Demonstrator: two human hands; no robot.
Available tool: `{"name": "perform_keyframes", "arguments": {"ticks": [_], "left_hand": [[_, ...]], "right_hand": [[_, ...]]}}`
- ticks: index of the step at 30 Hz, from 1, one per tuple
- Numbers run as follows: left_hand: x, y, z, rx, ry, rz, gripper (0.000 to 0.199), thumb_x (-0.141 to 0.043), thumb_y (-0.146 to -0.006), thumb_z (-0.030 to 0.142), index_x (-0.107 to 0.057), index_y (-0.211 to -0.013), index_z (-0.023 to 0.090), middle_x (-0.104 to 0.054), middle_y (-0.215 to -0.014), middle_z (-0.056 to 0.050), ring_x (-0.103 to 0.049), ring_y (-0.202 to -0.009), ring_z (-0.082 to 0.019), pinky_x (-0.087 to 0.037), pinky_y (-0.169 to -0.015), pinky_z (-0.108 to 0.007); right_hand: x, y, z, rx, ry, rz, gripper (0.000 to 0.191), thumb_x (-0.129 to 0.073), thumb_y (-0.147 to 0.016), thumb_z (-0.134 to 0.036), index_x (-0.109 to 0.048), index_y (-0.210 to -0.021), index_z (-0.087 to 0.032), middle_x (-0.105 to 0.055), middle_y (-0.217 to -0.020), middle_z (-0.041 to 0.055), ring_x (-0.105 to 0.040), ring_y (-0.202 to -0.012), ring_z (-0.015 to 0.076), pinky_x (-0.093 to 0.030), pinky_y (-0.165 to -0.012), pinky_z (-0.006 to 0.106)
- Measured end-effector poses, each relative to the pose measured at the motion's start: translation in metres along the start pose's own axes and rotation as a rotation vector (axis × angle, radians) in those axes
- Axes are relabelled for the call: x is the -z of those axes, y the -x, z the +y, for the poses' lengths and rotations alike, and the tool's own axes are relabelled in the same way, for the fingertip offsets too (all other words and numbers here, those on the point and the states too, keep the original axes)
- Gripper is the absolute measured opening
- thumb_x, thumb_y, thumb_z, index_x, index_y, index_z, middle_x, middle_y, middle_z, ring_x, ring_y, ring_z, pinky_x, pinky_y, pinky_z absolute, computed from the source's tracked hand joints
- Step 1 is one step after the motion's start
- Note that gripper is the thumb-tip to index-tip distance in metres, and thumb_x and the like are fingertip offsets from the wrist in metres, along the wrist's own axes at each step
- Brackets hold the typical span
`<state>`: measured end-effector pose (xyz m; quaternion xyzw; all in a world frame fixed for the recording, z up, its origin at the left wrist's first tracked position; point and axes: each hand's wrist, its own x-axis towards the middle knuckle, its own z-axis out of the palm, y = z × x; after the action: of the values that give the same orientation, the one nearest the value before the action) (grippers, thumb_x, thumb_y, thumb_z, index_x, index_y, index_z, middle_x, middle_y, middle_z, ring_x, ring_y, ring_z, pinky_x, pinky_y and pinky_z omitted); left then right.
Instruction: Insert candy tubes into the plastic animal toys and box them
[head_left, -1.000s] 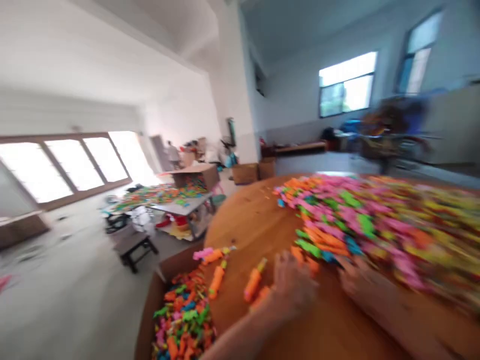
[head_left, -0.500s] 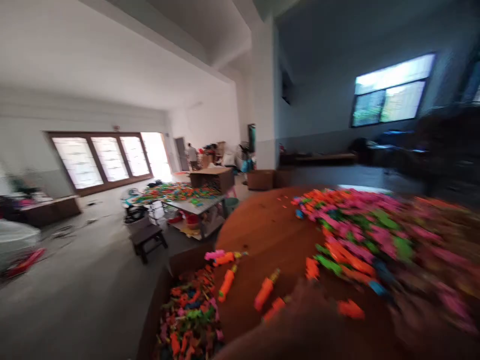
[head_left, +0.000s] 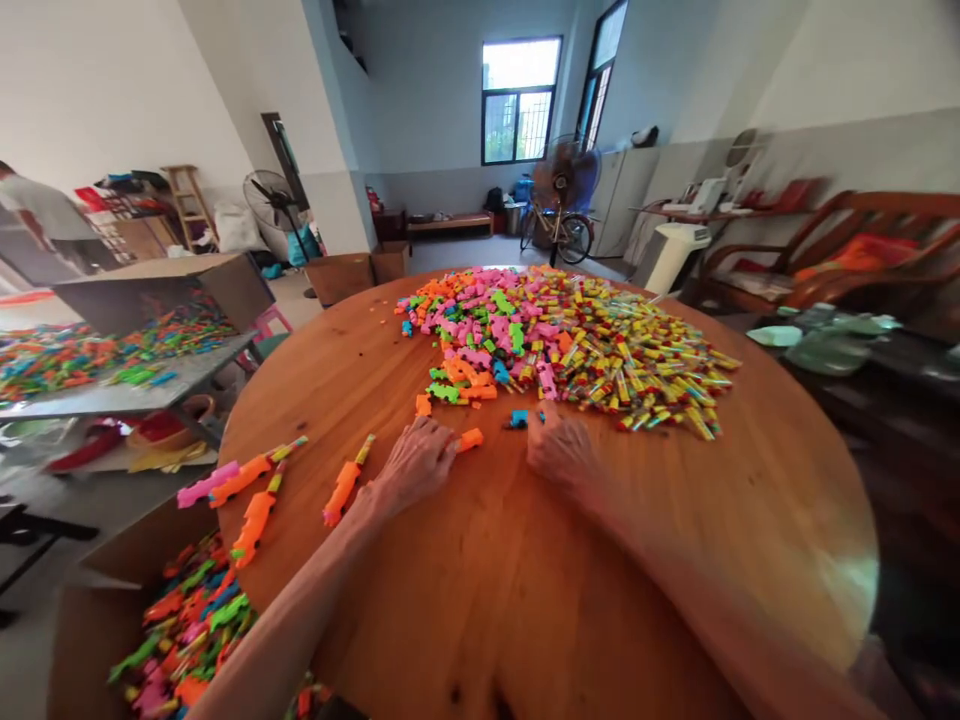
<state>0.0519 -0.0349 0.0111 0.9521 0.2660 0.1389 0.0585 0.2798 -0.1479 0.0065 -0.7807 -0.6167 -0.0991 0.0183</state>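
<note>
My left hand (head_left: 416, 460) is closed low over the wooden table, its fingers beside an orange toy piece (head_left: 470, 440); whatever it grips is hidden. My right hand (head_left: 559, 447) has its fingers pressed together next to a blue toy piece (head_left: 519, 420), and what they hold is too small to name. Beyond both hands lies a heap of pink, orange and green toy pieces (head_left: 487, 320), merging on the right into yellow-labelled clear tubes (head_left: 637, 350). Several orange and pink toys with tubes attached, one of them an orange toy (head_left: 343, 492), rest left of my left hand.
A cardboard box (head_left: 97, 640) of assembled toys stands against the round table's (head_left: 795, 520) left edge. Farther left, a grey table (head_left: 187, 375) carries more toys. A person (head_left: 56, 220) is at the far left. A wooden chair (head_left: 847, 250) stands at the right.
The view has swung right and sharpened. Both hands, blurred before, now show clearly at the near side of the heap.
</note>
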Motion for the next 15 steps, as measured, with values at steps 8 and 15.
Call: {"name": "perform_keyframes", "arguments": {"ticks": [8,15], "left_hand": [[-0.013,-0.008,0.015,0.001,-0.061,-0.025,0.018,-0.052,-0.101,0.030,-0.063,-0.100,0.016,-0.065,-0.103,-0.010,-0.058,-0.101,-0.025,-0.047,-0.091,-0.039],[-0.016,-0.004,0.001,0.012,-0.052,-0.024,0.017,-0.052,-0.101,0.027,-0.063,-0.095,0.016,-0.064,-0.101,-0.010,-0.058,-0.097,-0.024,-0.047,-0.086,-0.037]], "right_hand": [[0.001,-0.059,-0.024,0.090,-0.081,0.097,0.023,-0.050,-0.093,-0.015,-0.066,-0.109,-0.016,-0.062,-0.108,0.0121,-0.059,-0.082,0.0189,-0.031,-0.064,0.032],[0.000,-0.080,-0.045,0.224,-0.135,0.058,0.025,-0.048,-0.096,-0.023,-0.071,-0.103,-0.018,-0.068,-0.100,0.0099,-0.061,-0.077,0.0175,-0.032,-0.064,0.030]]}}
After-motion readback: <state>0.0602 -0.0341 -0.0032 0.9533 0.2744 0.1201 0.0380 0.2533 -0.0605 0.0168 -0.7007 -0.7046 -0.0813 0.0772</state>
